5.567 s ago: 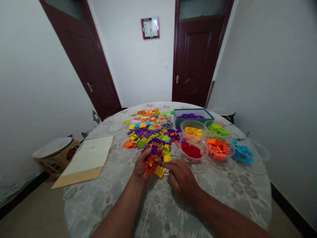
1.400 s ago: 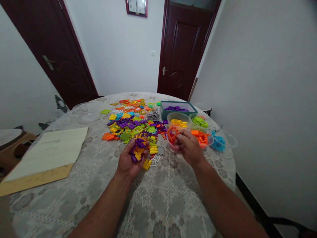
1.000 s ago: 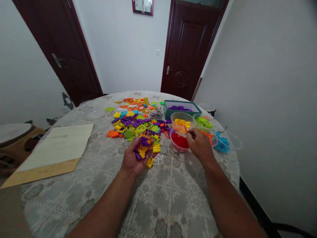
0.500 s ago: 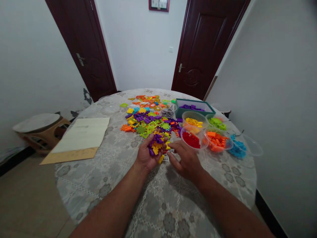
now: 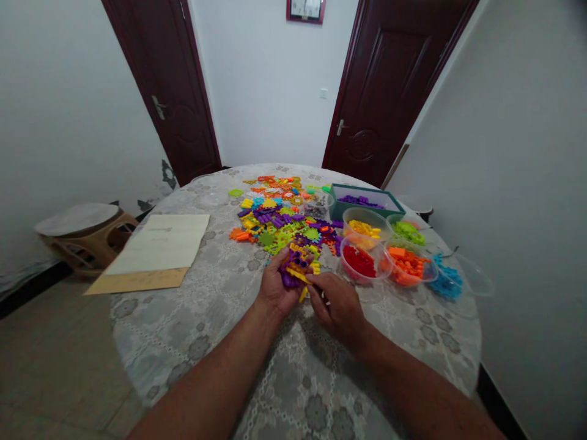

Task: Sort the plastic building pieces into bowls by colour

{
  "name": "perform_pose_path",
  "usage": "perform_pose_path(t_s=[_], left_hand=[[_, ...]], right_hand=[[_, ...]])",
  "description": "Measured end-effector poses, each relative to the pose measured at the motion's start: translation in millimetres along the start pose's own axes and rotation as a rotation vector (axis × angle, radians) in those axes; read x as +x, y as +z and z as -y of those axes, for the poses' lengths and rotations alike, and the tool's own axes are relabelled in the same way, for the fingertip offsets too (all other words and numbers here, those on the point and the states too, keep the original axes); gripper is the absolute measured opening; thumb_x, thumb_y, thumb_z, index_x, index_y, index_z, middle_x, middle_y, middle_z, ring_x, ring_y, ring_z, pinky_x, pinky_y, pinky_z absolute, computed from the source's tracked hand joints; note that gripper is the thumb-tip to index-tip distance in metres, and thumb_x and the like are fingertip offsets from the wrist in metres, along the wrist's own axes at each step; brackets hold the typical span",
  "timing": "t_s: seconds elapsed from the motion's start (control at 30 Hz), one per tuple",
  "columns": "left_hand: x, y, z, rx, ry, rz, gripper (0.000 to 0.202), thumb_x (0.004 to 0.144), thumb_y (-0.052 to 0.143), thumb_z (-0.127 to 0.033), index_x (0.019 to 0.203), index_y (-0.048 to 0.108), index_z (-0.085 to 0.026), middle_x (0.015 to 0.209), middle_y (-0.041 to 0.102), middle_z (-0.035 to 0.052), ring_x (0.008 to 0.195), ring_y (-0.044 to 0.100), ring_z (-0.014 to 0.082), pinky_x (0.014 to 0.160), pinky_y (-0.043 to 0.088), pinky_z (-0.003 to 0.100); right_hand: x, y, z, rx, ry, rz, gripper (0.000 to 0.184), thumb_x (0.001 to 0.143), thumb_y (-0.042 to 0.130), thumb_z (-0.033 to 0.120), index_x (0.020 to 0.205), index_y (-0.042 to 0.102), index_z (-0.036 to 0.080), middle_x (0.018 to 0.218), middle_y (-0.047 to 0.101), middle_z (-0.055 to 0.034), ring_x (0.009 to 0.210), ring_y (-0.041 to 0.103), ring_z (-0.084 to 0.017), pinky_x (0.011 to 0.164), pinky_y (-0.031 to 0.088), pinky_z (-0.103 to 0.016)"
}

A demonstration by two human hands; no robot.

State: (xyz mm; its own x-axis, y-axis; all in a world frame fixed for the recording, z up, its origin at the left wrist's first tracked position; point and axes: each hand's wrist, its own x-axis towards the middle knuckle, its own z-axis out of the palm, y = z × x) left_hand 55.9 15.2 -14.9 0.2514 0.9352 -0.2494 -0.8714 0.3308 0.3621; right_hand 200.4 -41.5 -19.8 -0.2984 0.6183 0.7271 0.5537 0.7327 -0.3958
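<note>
My left hand [image 5: 278,284] cups several purple and yellow plastic building pieces [image 5: 298,263], its fingers curled up around them. My right hand [image 5: 337,302] pinches a yellow toothed piece [image 5: 299,276] at its right end, against the pieces in the left palm. Part of another yellow piece [image 5: 303,294] shows just below, between the hands. Right behind the hands spreads a mixed pile of gears and connectors [image 5: 279,229] in green, purple, yellow, blue and orange. How the pieces in the palm join cannot be made out.
Clear tubs hold red pieces [image 5: 359,261], orange pieces [image 5: 406,263], yellow pieces [image 5: 364,231] and green pieces [image 5: 408,232]. Blue pieces [image 5: 446,280] lie at the right. A green box [image 5: 337,211] holds purple pieces. Paper sheets [image 5: 158,244] lie at the left of the round table [image 5: 206,360].
My right hand has closed in on the left and now pinches a yellow piece there. The cupped pieces have turned. The view has shifted slightly left.
</note>
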Motion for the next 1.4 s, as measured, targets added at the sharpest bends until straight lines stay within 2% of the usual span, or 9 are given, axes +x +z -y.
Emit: perform_pose_path(t_s=[0.27,0.5,0.6,0.67,0.83,0.93,1.03,1.2,1.4], left_hand=[[-6.7,10.4,-11.2,0.017,0.004,-0.051,0.028,0.095,0.06,-0.023,0.12,0.07,-0.015,0.1,0.077,0.0145,0.085,0.078,0.0265,0.063,0.063,0.032],[-4.4,8.6,-12.6,0.055,0.004,-0.057,0.034,0.093,0.06,-0.02,0.126,0.068,-0.016,0.106,0.078,0.0156,0.091,0.079,0.0289,0.064,0.063,0.033],[-3.3,5.4,-12.6,0.07,-0.002,-0.039,0.038,0.093,0.061,-0.021,0.13,0.067,-0.017,0.11,0.077,0.0162,0.094,0.078,0.0302,0.07,0.065,0.038],[-3.6,5.4,-13.2,0.08,-0.015,-0.038,0.039,0.094,0.06,-0.022,0.132,0.066,-0.016,0.114,0.077,0.018,0.098,0.078,0.031,0.073,0.065,0.039],[-7.4,12.3,-12.5,0.109,-0.041,-0.07,0.04,0.096,0.058,-0.024,0.134,0.065,-0.013,0.116,0.076,0.0221,0.098,0.078,0.0331,0.07,0.065,0.039],[-8.7,14.7,-9.5,0.097,-0.018,-0.069,0.041,0.094,0.059,-0.02,0.134,0.065,-0.014,0.116,0.077,0.0192,0.103,0.077,0.0332,0.078,0.066,0.043],[-8.6,13.9,-6.8,0.084,-0.023,-0.054,0.041,0.093,0.059,-0.018,0.133,0.065,-0.013,0.115,0.077,0.0187,0.108,0.076,0.0348,0.084,0.066,0.048],[-8.2,10.9,-5.6,0.067,-0.026,-0.037,0.041,0.092,0.061,-0.019,0.133,0.065,-0.012,0.117,0.076,0.0207,0.109,0.076,0.0373,0.082,0.066,0.049],[-8.3,9.6,-4.3,0.032,-0.06,-0.011,0.036,0.093,0.061,-0.023,0.125,0.068,-0.01,0.114,0.077,0.0202,0.103,0.077,0.0355,0.081,0.065,0.047]], right_hand=[[3.5,-15.4,4.4,0.149,0.196,-0.152,0.015,0.097,0.06,0.02,0.108,0.07,0.024,0.085,0.071,-0.0034,0.069,0.064,-0.017,0.066,0.053,-0.031],[9.4,-42.9,-16.5,0.369,0.507,-0.079,0.019,0.096,0.064,0.035,0.108,0.075,0.024,0.078,0.07,-0.0019,0.064,0.063,-0.016,0.06,0.051,-0.028],[16.5,-59.0,-25.9,0.411,0.584,-0.132,0.021,0.094,0.066,0.037,0.106,0.076,0.023,0.073,0.068,-0.0003,0.06,0.061,-0.015,0.056,0.05,-0.027],[20.5,-68.7,-33.7,0.343,0.604,-0.2,0.022,0.093,0.067,0.038,0.106,0.077,0.022,0.079,0.072,-0.0019,0.063,0.064,-0.016,0.059,0.052,-0.028],[26.0,-86.7,-68.3,-0.07,0.585,-0.326,0.03,0.096,0.059,0.034,0.118,0.075,0.021,0.109,0.079,-0.0094,0.092,0.073,-0.023,0.088,0.057,-0.037],[25.1,-92.1,-92.9,-0.247,0.587,-0.328,0.04,0.097,0.051,0.029,0.131,0.07,0.019,0.118,0.078,-0.0124,0.098,0.074,-0.025,0.096,0.055,-0.044],[20.6,-93.4,-103.9,-0.353,0.526,-0.323,0.041,0.097,0.046,0.025,0.128,0.071,0.016,0.125,0.075,-0.0153,0.112,0.071,-0.027,0.105,0.051,-0.048],[16.6,-85.4,-82.6,-0.337,0.389,-0.277,0.034,0.098,0.045,0.021,0.115,0.074,0.018,0.117,0.076,-0.0133,0.11,0.071,-0.026,0.104,0.053,-0.046],[16.7,-53.5,-40.3,-0.162,0.207,-0.091,0.027,0.1,0.053,0.02,0.122,0.07,0.023,0.115,0.075,-0.0105,0.11,0.07,-0.025,0.1,0.057,-0.042]])
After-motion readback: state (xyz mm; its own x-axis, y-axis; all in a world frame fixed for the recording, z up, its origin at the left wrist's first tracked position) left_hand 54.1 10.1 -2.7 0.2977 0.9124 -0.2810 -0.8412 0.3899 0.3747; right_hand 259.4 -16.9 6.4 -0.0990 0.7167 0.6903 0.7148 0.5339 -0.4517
